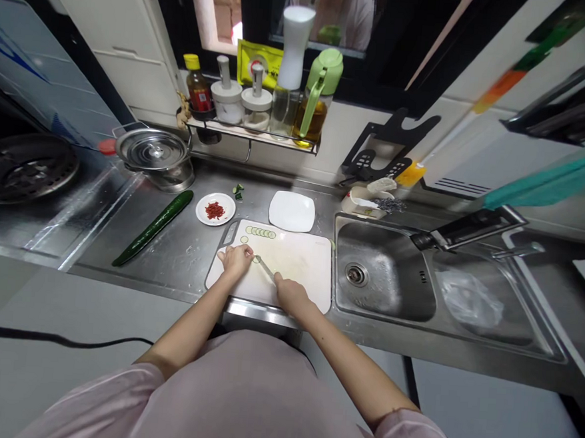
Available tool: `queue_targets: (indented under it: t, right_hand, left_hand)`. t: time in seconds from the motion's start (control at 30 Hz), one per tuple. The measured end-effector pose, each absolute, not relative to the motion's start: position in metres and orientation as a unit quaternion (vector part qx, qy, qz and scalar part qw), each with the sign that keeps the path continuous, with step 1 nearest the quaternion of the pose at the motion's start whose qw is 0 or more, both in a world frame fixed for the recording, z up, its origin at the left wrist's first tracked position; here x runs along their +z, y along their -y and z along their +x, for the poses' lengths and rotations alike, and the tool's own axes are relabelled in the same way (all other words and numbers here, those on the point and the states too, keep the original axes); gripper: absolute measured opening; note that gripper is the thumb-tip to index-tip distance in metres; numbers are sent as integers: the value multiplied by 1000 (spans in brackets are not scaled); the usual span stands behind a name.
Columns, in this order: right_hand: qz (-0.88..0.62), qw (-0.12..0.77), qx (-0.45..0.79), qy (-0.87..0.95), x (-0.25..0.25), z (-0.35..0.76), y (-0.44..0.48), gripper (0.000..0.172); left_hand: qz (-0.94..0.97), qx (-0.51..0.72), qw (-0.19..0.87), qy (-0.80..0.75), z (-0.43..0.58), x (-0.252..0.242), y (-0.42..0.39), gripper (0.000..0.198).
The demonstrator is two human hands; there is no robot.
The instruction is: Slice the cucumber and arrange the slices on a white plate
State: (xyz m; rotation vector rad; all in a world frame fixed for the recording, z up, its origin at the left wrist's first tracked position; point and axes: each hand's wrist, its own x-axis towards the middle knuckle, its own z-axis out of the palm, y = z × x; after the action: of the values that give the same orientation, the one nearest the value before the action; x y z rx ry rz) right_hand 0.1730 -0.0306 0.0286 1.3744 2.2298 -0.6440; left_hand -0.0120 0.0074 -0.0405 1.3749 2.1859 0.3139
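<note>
Stainless-steel counter [182, 265] spans the kitchen, w/ the person in a pale pink top [239, 402] up against it. Nearest: right hand [293, 296], fingers wrapped tight round the handle of a slim knife w/ a narrow metal blade [265, 268], tip pointing up-left at a small round pale-green cucumber slice [256, 259]. Left hand [237, 260] is just beside that slice, thumb + fingertips bunched close; can't tell if they're clamped on it. All this is over a white rectangular cutting board w/ grey edging [299, 266]. Farther up the board: one loose slice [243, 239], then an overlapping row of thin green-rimmed slices [261, 233]. Long dark-green whole cucumber [154, 229] lies diag. on the counter, well left of the board; steel sink basin [387, 292] is just right. Beyond the board: small round white plate [201, 207] w/ chopped red bits [215, 210], a bare white squarish plate [292, 211], a few green scraps [238, 191] btwn/behind. Back wall: narrow shelf [258, 133] w/ seasoning jars, bottles etc.
</note>
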Motion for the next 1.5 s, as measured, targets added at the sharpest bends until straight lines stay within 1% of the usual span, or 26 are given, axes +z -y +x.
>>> queue_targets:
  t: [0.33,0.5,0.7,0.83,1.0,1.17,1.3,1.37,1.5]
  right_hand:
    - [499,221,-239,-804,29,175,31,36]
    - [495,226,-235,-805,28,177,32,38]
    - [495,226,-229,-808,21,178,30,46]
    - [498,228,-227,-805,19,178,31,43]
    - [496,219,-223,-810,22,177,33,42]
    - [504,228,-235,-799,30,191,40,36]
    - [509,205,-269,-792,32,214,40,30]
    - [537,182,-275,-776,29,226,39,28]
    - [588,133,-268,-752,22,242,38,29]
  left_hand:
    - [511,108,265,-810,-13,-39,-8,11]
    - [512,106,265,-810,-12,-39,-8,11]
    - [512,107,260,-812,-11,-41,-8,13]
    - [511,105,259,-813,-12,-40,-8,13]
    - [516,104,256,-811,-11,-40,-8,13]
    - [522,100,243,-811,-8,-35,-5,14]
    - [549,103,231,-797,-4,-32,0,16]
    - [559,107,223,-791,-1,-31,2,18]
    - [565,114,228,-785,3,-31,4,13]
